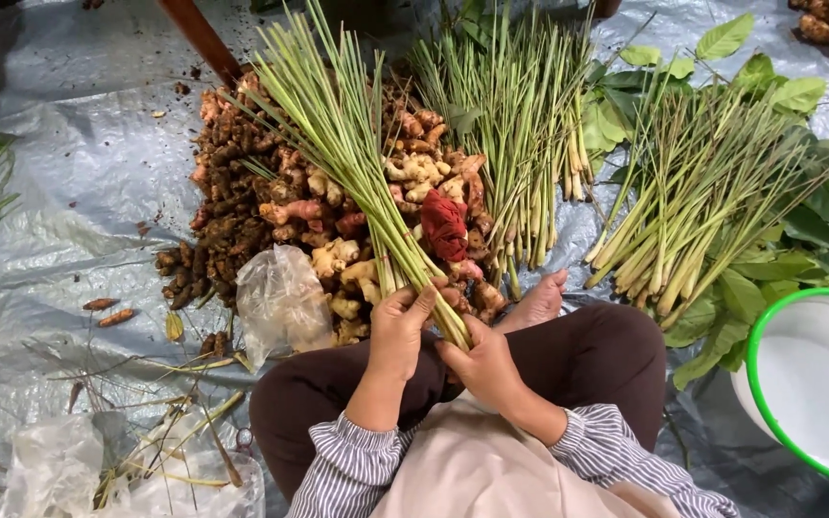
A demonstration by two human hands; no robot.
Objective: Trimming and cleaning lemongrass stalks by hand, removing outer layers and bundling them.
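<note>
While the person sits cross-legged at the bottom centre of the frame, both hands meet over the lap around one bunch of lemongrass stalks [338, 125]. The left hand [400, 331] is wrapped about the pale lower ends of the bunch, fingers curled closed around it; the right hand [484, 364] grips the very base just beside it, also closed, thumb pressed against the stalks. The bunch slants up from the hands toward the upper left of the frame, its green tops fanning out over a heap of ginger and turmeric roots [261, 201] that fills the middle of the picture.

A crumpled red cloth [445, 225] lies on the roots just right of the held stalks, and a clear plastic bag [282, 302] sits at the heap's lower left edge, near the person's knee. Two more lemongrass piles lie on the ground — one upright in the upper centre [520, 125], one spread at the right [702, 192] on top of broad green leaves [817, 211]. A white basin with a green rim [758, 384] stands at the lower right edge. Everything rests on a grey plastic sheet [79, 173], and trimmed scraps with more crumpled plastic [127, 470] gather in the lower left — beside the person's striped sleeve [347, 470].
</note>
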